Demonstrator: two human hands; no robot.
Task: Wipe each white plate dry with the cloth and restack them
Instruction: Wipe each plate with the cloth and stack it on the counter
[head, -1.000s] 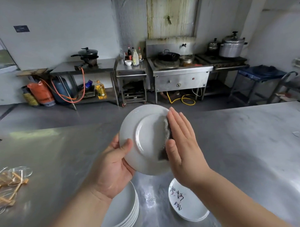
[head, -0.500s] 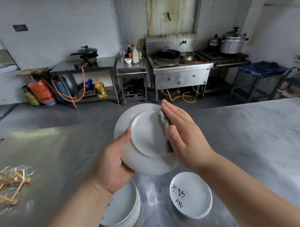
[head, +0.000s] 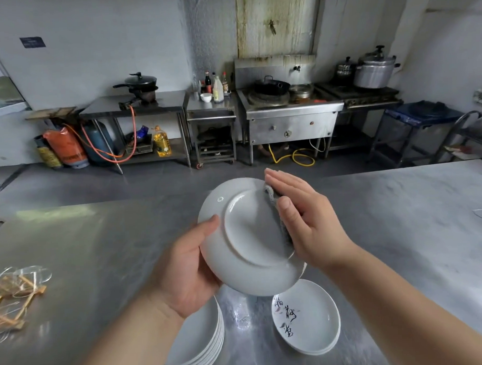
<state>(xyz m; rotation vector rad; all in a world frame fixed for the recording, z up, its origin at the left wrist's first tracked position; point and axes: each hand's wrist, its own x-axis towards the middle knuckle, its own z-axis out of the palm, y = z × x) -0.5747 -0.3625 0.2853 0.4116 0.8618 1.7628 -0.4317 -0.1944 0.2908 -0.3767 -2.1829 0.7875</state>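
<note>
While the left hand grips the white plate by its left rim, thumb curled onto the underside, the plate is tilted in the air above the steel table. The right hand, fingers straight and together, presses the grey cloth flat against the plate's right part. Below, a stack of white plates stands near a low pile with dark writing.

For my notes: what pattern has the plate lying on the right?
The plate bears dark brush characters; head view.
</note>
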